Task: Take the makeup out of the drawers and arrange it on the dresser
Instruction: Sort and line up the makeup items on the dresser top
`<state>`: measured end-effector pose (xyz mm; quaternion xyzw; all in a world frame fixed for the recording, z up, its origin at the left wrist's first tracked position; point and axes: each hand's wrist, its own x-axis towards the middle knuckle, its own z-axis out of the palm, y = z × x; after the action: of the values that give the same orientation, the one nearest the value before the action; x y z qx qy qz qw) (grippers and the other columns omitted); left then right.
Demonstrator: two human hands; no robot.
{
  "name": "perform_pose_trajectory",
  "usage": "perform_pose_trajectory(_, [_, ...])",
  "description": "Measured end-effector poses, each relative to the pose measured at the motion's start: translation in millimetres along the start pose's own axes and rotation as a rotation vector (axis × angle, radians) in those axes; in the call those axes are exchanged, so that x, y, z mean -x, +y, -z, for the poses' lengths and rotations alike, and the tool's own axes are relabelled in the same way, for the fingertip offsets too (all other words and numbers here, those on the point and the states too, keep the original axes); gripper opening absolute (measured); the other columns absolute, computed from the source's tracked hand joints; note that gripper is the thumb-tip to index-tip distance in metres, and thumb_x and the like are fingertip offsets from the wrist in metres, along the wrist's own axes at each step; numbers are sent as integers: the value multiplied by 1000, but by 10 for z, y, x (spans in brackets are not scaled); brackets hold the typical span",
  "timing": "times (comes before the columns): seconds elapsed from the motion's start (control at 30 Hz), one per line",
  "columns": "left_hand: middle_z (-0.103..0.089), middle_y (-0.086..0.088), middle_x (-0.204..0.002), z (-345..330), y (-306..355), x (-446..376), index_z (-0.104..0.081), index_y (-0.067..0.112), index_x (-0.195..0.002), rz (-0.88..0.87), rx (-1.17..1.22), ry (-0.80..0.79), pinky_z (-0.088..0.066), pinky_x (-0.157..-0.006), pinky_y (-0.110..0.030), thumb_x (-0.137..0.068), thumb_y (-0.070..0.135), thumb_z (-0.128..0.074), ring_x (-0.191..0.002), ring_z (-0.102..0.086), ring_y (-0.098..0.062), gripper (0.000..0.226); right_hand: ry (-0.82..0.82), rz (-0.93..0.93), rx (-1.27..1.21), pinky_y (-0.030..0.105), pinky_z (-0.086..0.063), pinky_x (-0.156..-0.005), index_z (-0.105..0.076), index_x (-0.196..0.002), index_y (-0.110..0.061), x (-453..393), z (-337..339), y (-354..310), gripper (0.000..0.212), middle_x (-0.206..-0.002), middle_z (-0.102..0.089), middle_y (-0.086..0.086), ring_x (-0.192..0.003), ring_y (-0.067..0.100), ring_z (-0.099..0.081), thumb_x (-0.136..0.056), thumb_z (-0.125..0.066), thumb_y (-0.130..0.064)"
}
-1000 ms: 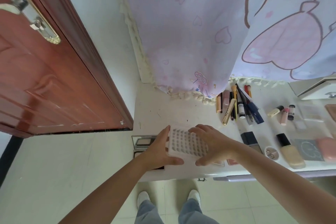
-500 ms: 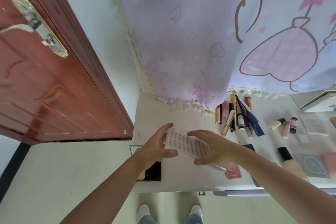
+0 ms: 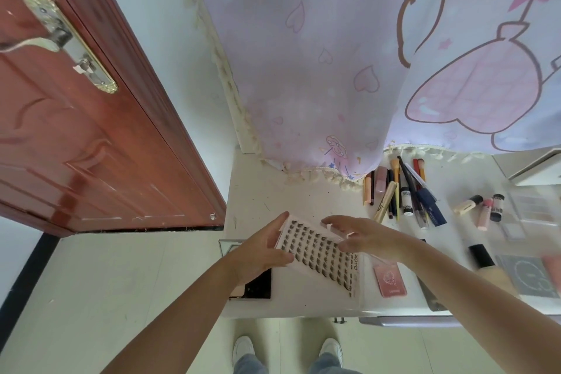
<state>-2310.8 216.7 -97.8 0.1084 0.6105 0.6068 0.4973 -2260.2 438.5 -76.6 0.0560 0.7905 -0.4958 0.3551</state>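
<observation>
A white false-eyelash tray with rows of dark lash clusters hangs tilted above the white dresser. My left hand grips its left end, thumb on top. Fingers spread, my right hand holds its far right edge. A pink compact lies on the dresser just right of the tray. Further right lie a row of pencils and tubes, three small bottles, a foundation bottle and flat palettes. A dark palette sits partly under my left hand.
A pink printed curtain hangs down onto the dresser's back edge. A red-brown door stands at the left. A drawer juts out slightly under the dresser's front edge. My feet stand on pale floor tiles.
Both hands have lifted the lash tray off the dresser front and tilted it up, moving it away from me. The pink compact beneath it has come into view.
</observation>
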Motion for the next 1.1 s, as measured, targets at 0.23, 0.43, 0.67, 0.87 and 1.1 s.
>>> perform_pose_trajectory(0.23, [-61,2,-97,64,-15,-41,-32,19,-142,114,99,232,-55,-68,-22,-98,2,-34,-82,-58,-12,47,92,-22,-166,25,-50,-89,-49,-125,-9,-43,176,-20,36,-127,-56,11,-104,17,-58,-92,-48,-23])
perform_pose_trajectory(0.43, [-62,0,-99,46,-104,3,-37,24,-138,76,265,297,-57,-63,-23,-96,-2,-33,-83,-59,-14,49,466,65,-264,14,-56,-65,-52,-112,-12,30,409,168,24,-92,-66,2,-76,10,-65,-88,-53,-8])
perform_pose_trajectory(0.67, [-60,4,-107,-139,-217,-58,-28,28,-143,34,364,291,-57,-66,-20,-97,-1,-29,-90,-57,-11,53,554,-12,-593,28,-50,-71,-51,-117,2,-11,312,435,29,-88,-65,6,-77,20,-62,-89,-46,4])
perform_pose_trajectory(0.87, [-38,0,-145,-253,-497,-51,-6,26,-147,127,-133,203,-40,-104,-30,-91,7,-53,-132,-40,-17,75,636,-127,-590,24,-40,-58,-53,-110,3,-175,141,569,27,-70,-56,8,-60,18,-50,-85,-49,11])
perform_pose_trajectory(1.1, [-37,0,-138,-423,-918,-19,6,24,-147,215,-611,267,-41,-107,-33,-72,13,-76,-126,-42,-13,111,629,-160,-481,19,-46,-53,-53,-92,-5,-374,-96,707,16,-68,-58,6,-46,7,-59,-86,-49,9])
